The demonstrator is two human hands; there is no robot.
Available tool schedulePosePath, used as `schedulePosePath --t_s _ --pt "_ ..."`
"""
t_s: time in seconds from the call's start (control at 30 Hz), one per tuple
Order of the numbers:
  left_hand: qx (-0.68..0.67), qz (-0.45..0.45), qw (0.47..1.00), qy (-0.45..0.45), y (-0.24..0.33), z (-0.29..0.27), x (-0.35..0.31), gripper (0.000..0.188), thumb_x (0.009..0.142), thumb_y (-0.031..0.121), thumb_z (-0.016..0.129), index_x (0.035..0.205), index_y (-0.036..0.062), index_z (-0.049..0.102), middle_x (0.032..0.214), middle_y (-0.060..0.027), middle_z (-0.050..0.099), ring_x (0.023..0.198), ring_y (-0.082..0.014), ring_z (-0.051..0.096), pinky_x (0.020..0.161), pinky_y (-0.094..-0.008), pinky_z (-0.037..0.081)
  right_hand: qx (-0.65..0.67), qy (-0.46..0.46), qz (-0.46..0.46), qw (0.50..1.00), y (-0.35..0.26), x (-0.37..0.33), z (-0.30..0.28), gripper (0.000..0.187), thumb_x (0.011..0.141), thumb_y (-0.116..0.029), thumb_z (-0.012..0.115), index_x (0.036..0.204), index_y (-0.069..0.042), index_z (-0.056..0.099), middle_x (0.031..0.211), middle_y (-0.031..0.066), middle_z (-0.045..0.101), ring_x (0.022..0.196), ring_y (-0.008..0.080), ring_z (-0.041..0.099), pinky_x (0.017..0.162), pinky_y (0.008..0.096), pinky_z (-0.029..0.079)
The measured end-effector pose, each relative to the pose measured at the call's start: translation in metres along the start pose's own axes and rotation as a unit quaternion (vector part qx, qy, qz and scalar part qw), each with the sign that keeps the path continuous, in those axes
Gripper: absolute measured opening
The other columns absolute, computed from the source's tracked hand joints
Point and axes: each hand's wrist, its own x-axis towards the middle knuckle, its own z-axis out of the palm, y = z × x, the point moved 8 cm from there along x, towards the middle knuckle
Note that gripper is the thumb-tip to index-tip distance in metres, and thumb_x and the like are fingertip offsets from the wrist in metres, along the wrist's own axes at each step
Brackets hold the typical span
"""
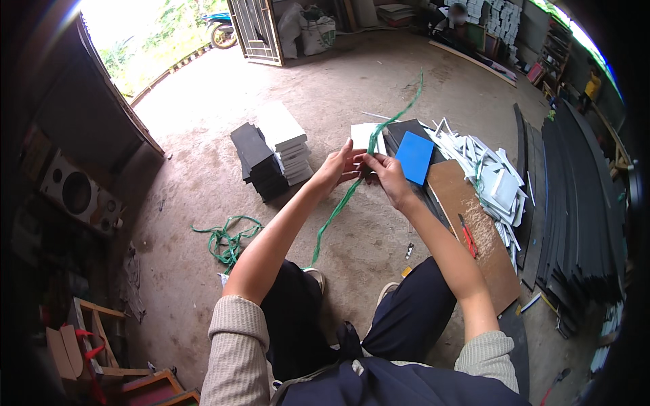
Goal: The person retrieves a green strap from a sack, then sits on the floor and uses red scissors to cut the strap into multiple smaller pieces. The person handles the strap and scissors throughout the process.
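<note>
A length of green plastic twine (332, 227) runs between my hands, one end rising toward the far side and the other hanging toward my left foot. My right hand (388, 178) pinches it near the middle. Beside it, my left hand (334, 166) has its thumb raised and its fingers apart, reaching to the twine; their tips are partly hidden by the right hand. A loose tangle of the same green twine (227, 240) lies on the floor by my left forearm. Left of my hands stand a stack of white slabs (284, 132) and a stack of black slabs (254, 152).
On the right are a blue panel (414, 157), a brown board (484, 271) with shavings and red-handled pliers (467, 235), a heap of white offcuts (497, 179) and long black strips (575, 203). A speaker (78, 193) stands at left. Another person (450, 20) sits far back.
</note>
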Motion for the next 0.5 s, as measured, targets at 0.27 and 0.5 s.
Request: schedulePosePath --t_s 0.27,0.5 --pt "0.288 0.014 0.95 -0.118 -0.001 0.002 -0.017 0.034 0.088 0.034 0.048 0.098 0.0042 0.06 0.074 0.0016 0.055 0.07 -0.0066 0.051 0.065 -0.0217 0.041 0.243 0.281 -0.111 0.922 -0.021 0.0 -0.139 0.022 0.086 -0.021 0.052 0.095 -0.003 0.059 0.076 0.0047 0.061 0.066 0.0114 0.058 0.054 0.0172 0.045" --pt "0.093 0.0 0.995 -0.048 -0.007 -0.017 -0.015 0.023 0.086 0.022 0.054 0.101 0.0043 0.056 0.094 -0.0031 0.06 0.09 -0.0107 0.056 0.078 -0.024 0.045 0.241 0.267 0.154 0.92 0.056 0.002 -0.141 0.04 0.085 -0.032 0.053 0.11 -0.001 0.047 0.103 0.0123 0.053 0.093 0.0194 0.052 0.075 0.0299 0.045"
